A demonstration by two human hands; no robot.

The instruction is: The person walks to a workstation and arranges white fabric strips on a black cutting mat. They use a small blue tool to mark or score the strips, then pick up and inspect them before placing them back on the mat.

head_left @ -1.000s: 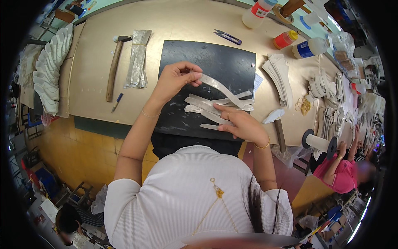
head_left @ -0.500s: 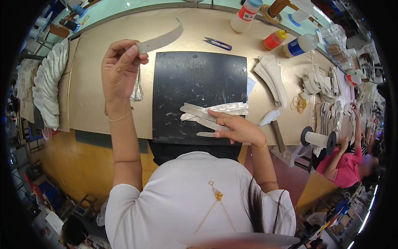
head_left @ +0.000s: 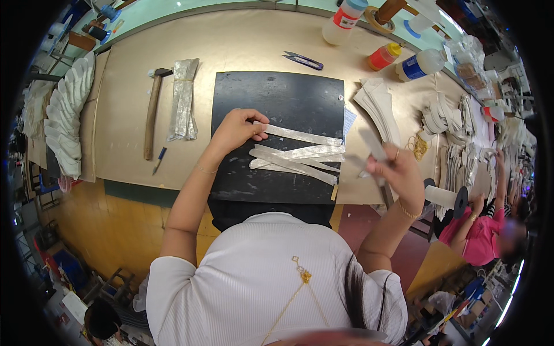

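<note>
Several shiny pale strips [head_left: 297,164] lie crossed on a black board [head_left: 277,98] in front of me. Just beyond them, my left hand [head_left: 243,128] pinches the left end of another pale strip [head_left: 303,136] that lies along the board. My right hand [head_left: 399,174] is off the board's right side, its fingers closed on a pale, strip-like piece [head_left: 373,144] smeared by motion. Under that hand is a tool with a brown handle [head_left: 387,197]; its whitish head is mostly hidden.
A hammer [head_left: 153,115], a banded strip bundle [head_left: 184,101] and a pen [head_left: 159,161] lie left. Thread snips [head_left: 303,60] and bottles [head_left: 424,63] are beyond the board. Rightward are grey-white cut pieces [head_left: 378,106], a spool [head_left: 445,196] and a person in pink [head_left: 476,233].
My left hand came down from the raised position onto the board, uncovering the hammer and bundle. The right hand left the crossed strips and moved right.
</note>
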